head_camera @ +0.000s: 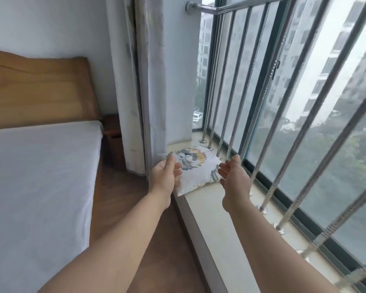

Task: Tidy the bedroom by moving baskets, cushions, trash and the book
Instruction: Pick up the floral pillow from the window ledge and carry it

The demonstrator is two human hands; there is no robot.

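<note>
A white cushion (pixel 195 168) with a blue and orange flower print lies flat on the window sill (pixel 211 210), at its far end near the curtain. My left hand (pixel 164 176) hovers at the cushion's left edge, fingers apart, palm turned inward. My right hand (pixel 235 176) is at the cushion's right edge, also spread, palm facing left. Neither hand grips the cushion; whether the fingertips touch it I cannot tell.
Steel window bars (pixel 260 127) run along the sill's right side in front of the glass. A pale curtain (pixel 144 85) hangs left of the sill. A bed with a white sheet (pixel 36 182) and wooden headboard (pixel 40 89) fills the left; wooden floor (pixel 123 199) lies between.
</note>
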